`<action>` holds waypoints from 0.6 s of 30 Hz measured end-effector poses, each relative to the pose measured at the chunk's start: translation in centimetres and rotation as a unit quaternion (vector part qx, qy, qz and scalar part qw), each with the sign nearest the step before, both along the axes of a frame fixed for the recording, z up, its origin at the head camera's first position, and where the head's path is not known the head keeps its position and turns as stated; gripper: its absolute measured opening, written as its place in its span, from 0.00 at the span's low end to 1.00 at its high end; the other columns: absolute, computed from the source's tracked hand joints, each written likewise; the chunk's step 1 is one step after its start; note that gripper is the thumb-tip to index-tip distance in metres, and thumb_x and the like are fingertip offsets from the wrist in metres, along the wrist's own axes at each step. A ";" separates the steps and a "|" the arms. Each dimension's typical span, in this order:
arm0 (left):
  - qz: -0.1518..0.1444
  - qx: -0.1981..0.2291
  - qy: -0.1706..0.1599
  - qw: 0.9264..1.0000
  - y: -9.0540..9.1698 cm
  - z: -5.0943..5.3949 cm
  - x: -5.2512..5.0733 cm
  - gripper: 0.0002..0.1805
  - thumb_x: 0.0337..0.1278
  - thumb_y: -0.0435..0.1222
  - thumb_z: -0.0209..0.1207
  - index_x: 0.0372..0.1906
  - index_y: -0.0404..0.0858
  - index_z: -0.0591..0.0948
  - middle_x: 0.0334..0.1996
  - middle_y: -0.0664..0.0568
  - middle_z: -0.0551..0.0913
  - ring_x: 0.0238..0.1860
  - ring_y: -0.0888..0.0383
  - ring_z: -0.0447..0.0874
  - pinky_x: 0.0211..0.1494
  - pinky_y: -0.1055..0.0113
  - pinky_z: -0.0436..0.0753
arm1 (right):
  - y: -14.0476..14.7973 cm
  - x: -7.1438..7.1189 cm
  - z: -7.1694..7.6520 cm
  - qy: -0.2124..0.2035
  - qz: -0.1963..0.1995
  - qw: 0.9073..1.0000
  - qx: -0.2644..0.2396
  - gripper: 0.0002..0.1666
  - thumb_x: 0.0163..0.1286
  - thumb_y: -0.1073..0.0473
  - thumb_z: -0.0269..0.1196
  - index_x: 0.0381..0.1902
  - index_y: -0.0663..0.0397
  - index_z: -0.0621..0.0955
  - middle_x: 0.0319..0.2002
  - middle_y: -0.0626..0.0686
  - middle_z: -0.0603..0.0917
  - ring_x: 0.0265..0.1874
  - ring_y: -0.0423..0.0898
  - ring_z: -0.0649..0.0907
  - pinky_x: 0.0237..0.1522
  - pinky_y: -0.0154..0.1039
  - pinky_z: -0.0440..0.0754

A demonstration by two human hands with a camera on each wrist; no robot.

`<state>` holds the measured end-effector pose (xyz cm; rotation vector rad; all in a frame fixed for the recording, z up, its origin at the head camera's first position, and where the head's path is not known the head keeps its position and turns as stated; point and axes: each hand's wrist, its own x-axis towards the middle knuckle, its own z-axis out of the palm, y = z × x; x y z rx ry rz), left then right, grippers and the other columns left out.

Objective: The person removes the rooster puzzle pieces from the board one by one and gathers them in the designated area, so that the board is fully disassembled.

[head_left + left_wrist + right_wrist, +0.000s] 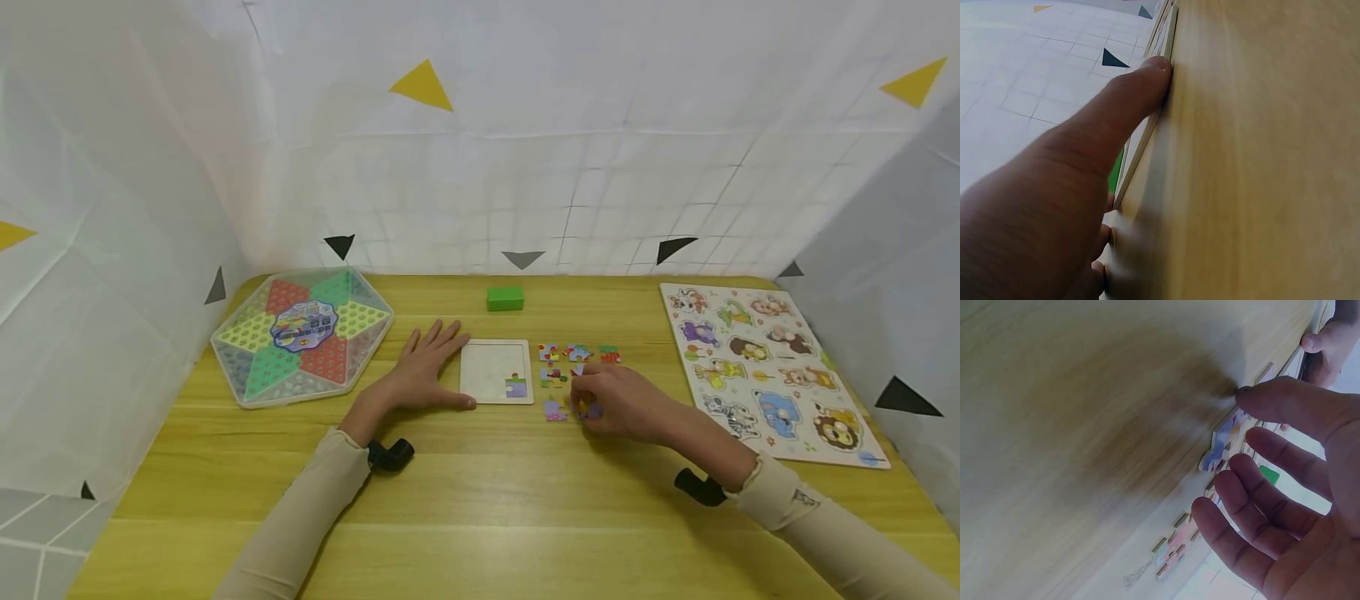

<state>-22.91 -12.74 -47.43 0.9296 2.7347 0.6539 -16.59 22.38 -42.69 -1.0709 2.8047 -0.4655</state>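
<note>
My left hand (426, 375) lies with spread, straight fingers at the left side of a white puzzle tray (480, 371). Its thumb (1147, 72) rests against the tray's near edge. One purple jigsaw piece (516, 387) sits in the tray's lower right corner. To the right of the tray, my right hand (622, 402) has its thumb and index finger around the edges of a purple and yellow jigsaw piece (587, 410), low at the tabletop. The other fingers (1241, 525) are loosely bent. Part of that piece is covered by the hand.
Several loose jigsaw pieces (553, 377) lie in rows between tray and right hand. A green block (506, 299) stands behind the tray. A hexagonal game board (303, 333) is at the left, and an animal puzzle board (772, 375) at the right. White sheeting (510, 192) encloses the table.
</note>
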 end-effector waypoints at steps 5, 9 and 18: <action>0.001 -0.001 -0.003 1.000 0.1 0.2 0.0 0.63 0.44 0.73 0.62 0.81 0.47 0.53 0.81 0.51 0.42 0.79 0.48 0.30 0.76 0.45 0.30 | -0.3 -0.1 0.1 0.012 0.004 1.000 -0.007 0.12 0.54 0.56 0.76 0.36 0.46 0.85 0.35 0.45 0.80 0.32 0.39 0.76 0.35 0.39 0.78; 0.003 -0.003 -0.003 1.000 0.0 0.2 0.0 0.63 0.44 0.74 0.62 0.81 0.47 0.53 0.81 0.51 0.42 0.79 0.48 0.30 0.76 0.45 0.31 | -1.1 -0.4 0.4 0.021 0.011 1.000 -0.012 0.12 0.57 0.56 0.74 0.39 0.48 0.85 0.36 0.46 0.81 0.33 0.41 0.77 0.36 0.40 0.79; 0.002 -0.003 -0.003 1.000 0.0 0.0 0.0 0.63 0.43 0.74 0.62 0.81 0.48 0.53 0.81 0.51 0.42 0.79 0.48 0.30 0.76 0.45 0.31 | -3.0 -1.5 0.9 0.026 0.025 0.999 -0.036 0.14 0.57 0.58 0.75 0.41 0.53 0.85 0.39 0.50 0.82 0.34 0.46 0.80 0.37 0.43 0.79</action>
